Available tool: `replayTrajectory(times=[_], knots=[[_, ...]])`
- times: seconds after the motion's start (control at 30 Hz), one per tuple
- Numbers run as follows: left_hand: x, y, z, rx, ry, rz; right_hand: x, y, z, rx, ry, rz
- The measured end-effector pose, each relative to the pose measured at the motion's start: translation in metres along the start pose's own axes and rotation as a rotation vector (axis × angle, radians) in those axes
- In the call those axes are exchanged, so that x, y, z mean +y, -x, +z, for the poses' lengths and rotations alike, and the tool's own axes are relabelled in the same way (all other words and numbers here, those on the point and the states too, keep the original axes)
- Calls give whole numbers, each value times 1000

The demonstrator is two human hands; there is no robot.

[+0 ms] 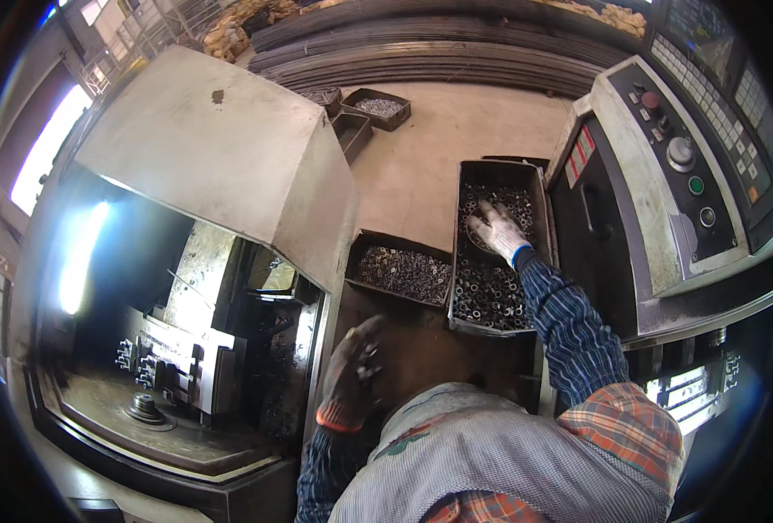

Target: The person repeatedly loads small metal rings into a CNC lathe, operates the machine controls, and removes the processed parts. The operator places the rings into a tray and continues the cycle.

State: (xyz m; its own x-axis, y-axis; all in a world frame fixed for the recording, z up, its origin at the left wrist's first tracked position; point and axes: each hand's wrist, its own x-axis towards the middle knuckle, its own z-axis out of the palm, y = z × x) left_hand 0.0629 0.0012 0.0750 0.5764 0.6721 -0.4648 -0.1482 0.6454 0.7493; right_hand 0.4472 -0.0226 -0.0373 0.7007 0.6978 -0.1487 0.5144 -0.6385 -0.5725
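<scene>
At the far left the open lathe enclosure [169, 349] is seen, its chuck idle. The left hand [352, 370], in a dark glove, is held beside it with small metal parts pinched between closed fingers. Further right, a smaller tray of parts [401, 273] is set within reach. The right hand [496, 228], white-gloved with fingers spread, is pressed into the long tray of ring-shaped blanks [491, 288] beside the control panel [683, 166].

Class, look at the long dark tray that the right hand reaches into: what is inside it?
The tray is heaped with small metal ring-shaped parts. The gloved right hand rests on them at the far end, covering the parts beneath it. The tray's floor is hidden under the heap.
</scene>
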Motion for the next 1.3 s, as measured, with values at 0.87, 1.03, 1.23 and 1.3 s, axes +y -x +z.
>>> replayTrajectory(times=[0.87, 1.03, 1.23, 1.3], knots=[[-120, -80, 231, -968, -603, -148, 61, 274, -133, 386, -653, -132], [-126, -75, 260, -1020, -535, -32, 92, 330, -149, 646, -1241, -149], [-84, -80, 327, -876, -593, 300, 186, 385, -177, 1065, -1226, 109], [-80, -84, 364, -908, -691, 524, 223, 396, -181, 1152, -1196, 174]])
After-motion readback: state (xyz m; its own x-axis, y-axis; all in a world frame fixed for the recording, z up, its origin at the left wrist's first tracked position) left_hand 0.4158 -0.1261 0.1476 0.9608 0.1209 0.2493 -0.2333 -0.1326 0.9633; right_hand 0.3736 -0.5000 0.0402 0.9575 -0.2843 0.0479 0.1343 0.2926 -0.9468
